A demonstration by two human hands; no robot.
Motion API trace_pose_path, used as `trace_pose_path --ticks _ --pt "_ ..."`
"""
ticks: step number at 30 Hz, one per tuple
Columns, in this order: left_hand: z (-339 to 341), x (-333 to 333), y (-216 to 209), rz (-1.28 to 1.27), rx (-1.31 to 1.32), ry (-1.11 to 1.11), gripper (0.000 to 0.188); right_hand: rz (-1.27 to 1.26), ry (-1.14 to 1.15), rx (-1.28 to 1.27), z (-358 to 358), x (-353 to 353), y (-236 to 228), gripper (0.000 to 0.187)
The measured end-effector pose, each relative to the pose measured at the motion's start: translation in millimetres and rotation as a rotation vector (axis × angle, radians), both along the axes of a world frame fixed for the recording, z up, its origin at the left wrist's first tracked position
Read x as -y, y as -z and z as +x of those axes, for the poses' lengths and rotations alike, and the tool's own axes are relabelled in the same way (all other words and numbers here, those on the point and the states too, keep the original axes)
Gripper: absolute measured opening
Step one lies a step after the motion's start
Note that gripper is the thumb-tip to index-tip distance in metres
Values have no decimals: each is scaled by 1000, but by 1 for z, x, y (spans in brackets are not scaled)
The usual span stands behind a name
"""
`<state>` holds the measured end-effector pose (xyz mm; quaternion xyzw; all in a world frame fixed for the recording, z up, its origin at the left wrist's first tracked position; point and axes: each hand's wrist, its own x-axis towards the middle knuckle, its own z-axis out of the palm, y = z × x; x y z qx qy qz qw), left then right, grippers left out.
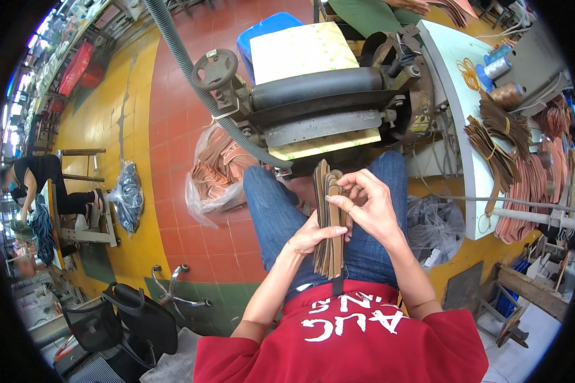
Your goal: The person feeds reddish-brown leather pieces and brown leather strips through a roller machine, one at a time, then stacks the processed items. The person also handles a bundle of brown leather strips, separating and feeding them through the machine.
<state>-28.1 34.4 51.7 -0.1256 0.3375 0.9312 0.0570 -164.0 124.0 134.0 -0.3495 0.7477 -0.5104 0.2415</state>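
Over my lap I hold a thick bundle of brown leather strips (pixel 329 252), long and narrow with rounded ends. My left hand (pixel 314 236) is wrapped round the middle of the bundle, thumb across its front. At the upper right end, my right hand (pixel 367 203) pinches the tip of one strip between thumb and fingers. Just beyond my knees stands a roller machine (pixel 319 89) with a dark roller, a metal plate and a handwheel (pixel 214 70). A yellowish sheet (pixel 303 48) lies behind the roller, and a similar one shows below the plate.
A pale table (pixel 450 83) at my right bears thread spools (pixel 508 96) and tied brown strips (pixel 492 143). Pinkish pieces fill a plastic bag (pixel 220 166) on the floor. A grey hose (pixel 179 48) runs down past the machine. Office chairs (pixel 121 319) stand lower left; other people work nearby.
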Motion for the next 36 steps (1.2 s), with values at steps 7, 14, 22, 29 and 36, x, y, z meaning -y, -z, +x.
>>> trace_pose_path --ticks 7,14,22,29,36 --pt "-2 -11 25 491 -43 -266 62 -202 32 548 5 -7 18 22" --pt "4 20 13 277 -5 -316 56 -458 173 654 -29 -12 29 19" --pt "-17 12 -1 -34 251 -357 49 -53 169 237 -8 22 46 25" --pt "-16 20 3 59 174 -408 45 193 151 -150 17 -7 23 32" --pt "-13 15 -7 -138 93 -374 41 183 227 211 17 -10 42 27"
